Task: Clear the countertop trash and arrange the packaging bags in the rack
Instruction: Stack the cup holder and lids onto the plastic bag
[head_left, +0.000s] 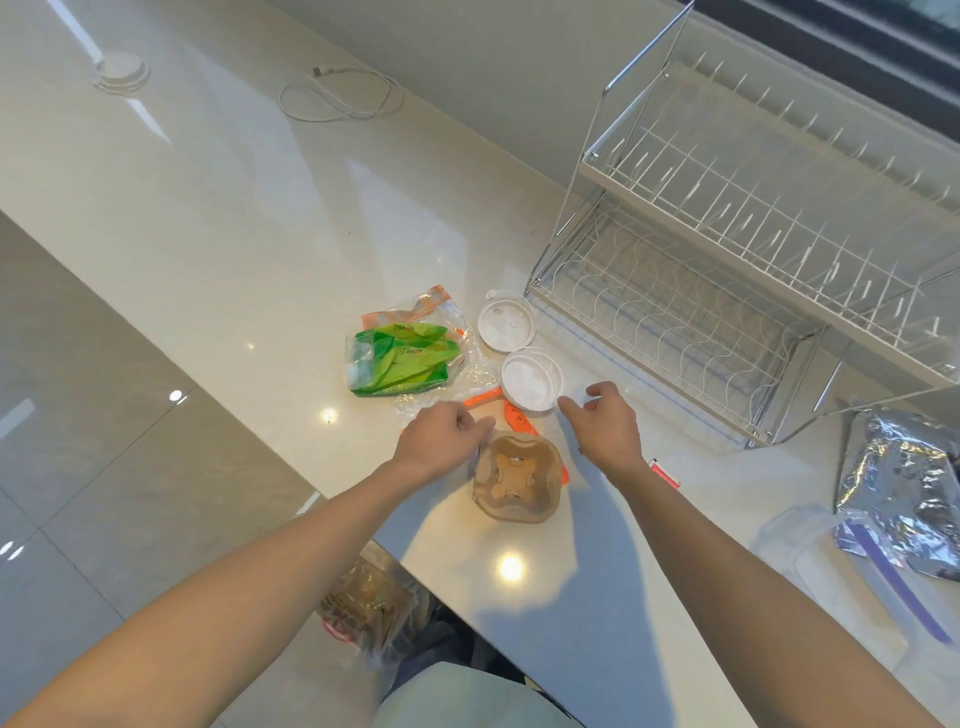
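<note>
Between curled hands (524, 426), clear bag (571, 431)

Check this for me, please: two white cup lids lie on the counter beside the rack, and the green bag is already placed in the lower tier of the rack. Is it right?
Not quite. The two white cup lids do lie on the counter beside the rack, but the green bag is not in the lower tier. The head view shows it on the counter, left of the lids.

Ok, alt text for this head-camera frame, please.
Two bare hands, left hand and right hand, reach over a pale glossy countertop toward a brown moulded-pulp cup carrier, two white round plastic lids, and a green plastic snack bag. An empty two-tier white wire rack stands on the right.
</note>
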